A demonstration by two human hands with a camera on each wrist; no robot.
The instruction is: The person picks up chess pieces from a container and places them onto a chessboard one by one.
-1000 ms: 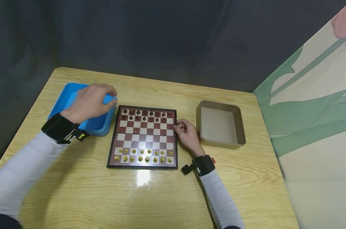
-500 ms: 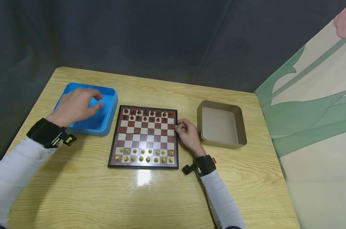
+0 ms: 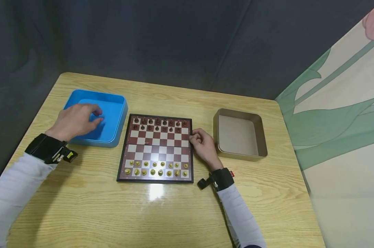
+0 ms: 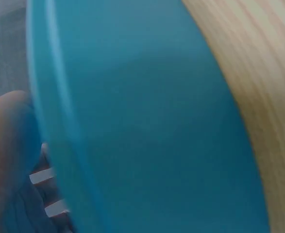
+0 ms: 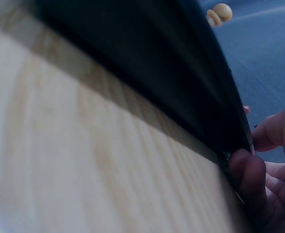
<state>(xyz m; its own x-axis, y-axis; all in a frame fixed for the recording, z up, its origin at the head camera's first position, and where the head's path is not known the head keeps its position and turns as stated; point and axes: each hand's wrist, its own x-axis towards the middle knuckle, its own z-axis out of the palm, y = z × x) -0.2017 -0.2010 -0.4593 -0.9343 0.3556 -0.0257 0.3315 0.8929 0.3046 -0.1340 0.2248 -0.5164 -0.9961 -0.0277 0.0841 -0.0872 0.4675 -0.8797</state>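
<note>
In the head view my left hand (image 3: 76, 120) is over the near left part of a blue tray (image 3: 112, 132), its thumb and fingers curved with a gap between them. Nothing shows in that gap. In the left wrist view the tray's wall (image 4: 152, 111) hides much of the hand. A chessboard (image 3: 157, 150) lies flat in the middle of the table, with dark red chess pieces (image 3: 157, 122) along the far side and gold chess pieces (image 3: 152, 172) along the near side. My right hand (image 3: 203, 146) holds the board's right edge, fingers curled; the right wrist view shows fingertips (image 5: 249, 167) against it.
A beige-brown rectangular tin (image 3: 236, 136) stands right of my right hand, with no contents visible. Wood-patterned tabletop (image 3: 162, 213) lies in front of the board. A dark curtain (image 3: 162, 44) hangs behind the table, and a flower-printed cloth (image 3: 338, 127) borders the right side.
My left hand has moved left and slightly nearer, from the tray's right rim to its left part. The right hand keeps its place at the chessboard's edge.
</note>
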